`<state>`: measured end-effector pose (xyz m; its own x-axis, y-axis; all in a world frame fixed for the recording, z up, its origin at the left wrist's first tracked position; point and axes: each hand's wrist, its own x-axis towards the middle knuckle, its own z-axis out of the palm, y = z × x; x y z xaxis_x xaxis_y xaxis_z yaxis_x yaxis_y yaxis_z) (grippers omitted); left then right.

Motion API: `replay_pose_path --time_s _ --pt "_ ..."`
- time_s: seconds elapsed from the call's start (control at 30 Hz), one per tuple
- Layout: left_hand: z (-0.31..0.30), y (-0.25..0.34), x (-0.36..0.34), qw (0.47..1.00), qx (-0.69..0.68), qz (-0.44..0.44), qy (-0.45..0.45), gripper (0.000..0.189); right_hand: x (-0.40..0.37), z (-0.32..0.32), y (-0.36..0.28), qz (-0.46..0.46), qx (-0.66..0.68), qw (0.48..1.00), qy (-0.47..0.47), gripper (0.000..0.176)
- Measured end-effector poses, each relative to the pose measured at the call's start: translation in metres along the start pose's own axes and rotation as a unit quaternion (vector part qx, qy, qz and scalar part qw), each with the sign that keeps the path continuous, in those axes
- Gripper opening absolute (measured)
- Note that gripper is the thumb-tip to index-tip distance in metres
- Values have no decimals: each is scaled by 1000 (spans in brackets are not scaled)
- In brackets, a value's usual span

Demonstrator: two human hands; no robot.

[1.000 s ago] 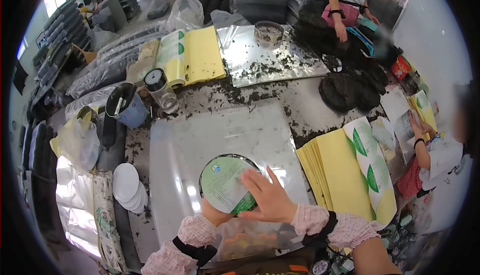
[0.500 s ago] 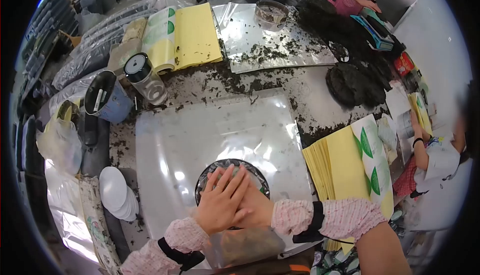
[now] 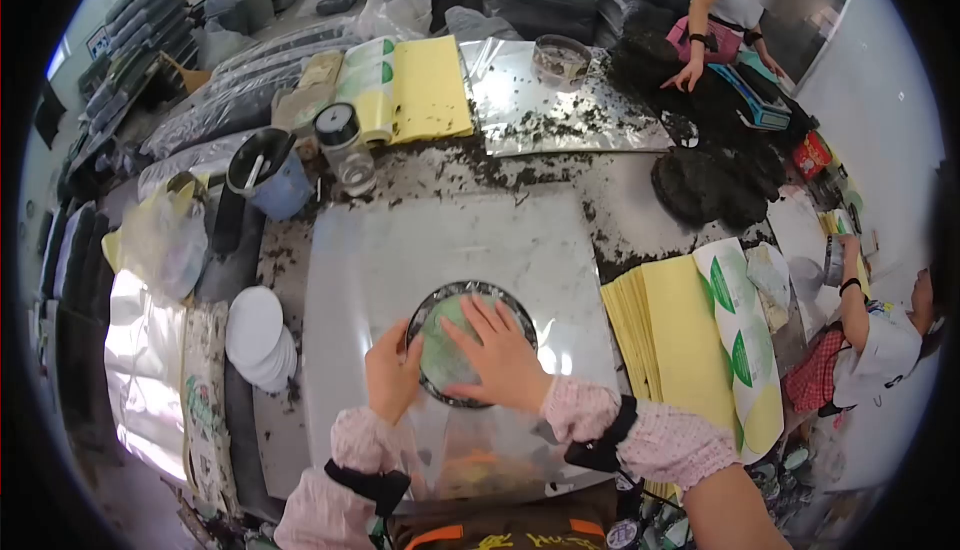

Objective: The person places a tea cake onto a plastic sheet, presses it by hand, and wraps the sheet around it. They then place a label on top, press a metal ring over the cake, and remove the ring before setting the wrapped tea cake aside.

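A round dark-rimmed container [image 3: 505, 302] sits near the front of a shiny silver sheet [image 3: 450, 240]. A round green-printed paper label [image 3: 445, 345] lies flat inside it. My right hand [image 3: 500, 355] rests palm-down on the label with fingers spread. At the container's left rim is my left hand [image 3: 392, 380], its fingers curled against the edge. Both wrists wear pink patterned sleeve covers.
Stacks of yellow and green-printed paper lie at right [image 3: 690, 340] and at the back [image 3: 410, 90]. White paper discs [image 3: 258, 335] are piled at left. A blue cup [image 3: 268, 182] and a clear jar [image 3: 348, 155] stand behind. Loose dark tea [image 3: 710, 185] is heaped at right. Two other people work nearby.
The label went from tilted in my hands to lying flat in the container. Both hands pressed on it together; now my left hand has slid off to the left rim.
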<state>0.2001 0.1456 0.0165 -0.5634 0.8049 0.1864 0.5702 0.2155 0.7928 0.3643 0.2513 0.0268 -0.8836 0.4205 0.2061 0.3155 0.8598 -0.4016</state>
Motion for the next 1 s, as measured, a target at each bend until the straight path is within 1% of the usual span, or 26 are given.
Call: replay_pose_path --time_s 0.03,0.07,0.1,0.13,0.17,0.2,0.23,0.3,0.33,0.37,0.43,0.47,0.53,0.57,0.63,0.67,0.73,0.77,0.8,0.83,0.9,0.93,0.97,1.0 --pt "-3 -3 -6 998 -22 -59 -9 29 -5 4 -4 1 -17 1000 -2 91" --pt "-5 13 -6 998 8 9 69 25 -3 5 -5 0 -37 999 2 91" --pt "-10 37 -7 993 13 95 64 28 -1 4 -6 1 -57 998 5 90" --pt "-16 65 -12 983 19 174 55 30 4 0 -8 50 -49 991 -115 89" --pt "-14 80 -16 950 33 304 55 32 0 23 -3 3 -28 999 44 82" --pt "-10 94 -17 945 11 323 44 30 -6 34 6 -18 -16 997 70 83" --pt "-3 102 -18 942 46 328 55 27 -6 29 13 -44 -5 994 101 84" --pt "0 95 -20 943 20 325 69 25 -17 3 22 47 -30 993 102 89" --pt "-2 95 -26 949 24 309 65 24 -22 5 27 87 -41 989 110 94" --pt "-6 96 -34 955 31 289 57 23 -20 17 31 84 38 990 104 90" --pt "-23 96 -50 970 69 231 42 22 4 26 -9 33 110 975 189 69" --pt "-34 100 -56 976 97 194 32 22 4 27 -34 7 153 969 194 65" --pt "-48 93 -69 980 150 129 15 21 -11 33 -74 -48 232 963 125 57" --pt "-53 87 -75 981 167 101 9 21 -19 34 -87 -76 263 960 60 53" --pt "-61 82 -81 981 187 58 -7 21 -26 43 -92 -111 305 943 -72 46" --pt "-67 80 -80 985 171 27 -12 24 -24 43 -85 -98 314 933 -145 42" --pt "-59 42 -76 997 68 0 40 24 -13 40 -66 -71 300 917 -252 35" --pt "-50 16 -75 998 15 -14 60 24 -12 34 -58 -62 268 929 -248 31" --pt "-41 -15 -75 995 -71 -54 38 21 -17 28 -52 -59 242 947 -204 36" --pt "-40 -38 -75 983 -157 -97 15 20 -20 7 -58 -67 129 975 -171 38" --pt "-85 -50 -76 977 -152 -134 -60 19 -40 0 -51 -103 125 986 -38 46" --pt "-114 -60 -77 993 -32 -27 -107 18 -53 -5 -48 -71 115 991 -7 50" --pt "-142 -70 -78 981 89 84 -149 17 -71 -9 -46 -41 104 993 25 55" --pt "-165 -82 -82 962 95 113 -228 16 -86 -13 -44 -13 89 994 59 60"
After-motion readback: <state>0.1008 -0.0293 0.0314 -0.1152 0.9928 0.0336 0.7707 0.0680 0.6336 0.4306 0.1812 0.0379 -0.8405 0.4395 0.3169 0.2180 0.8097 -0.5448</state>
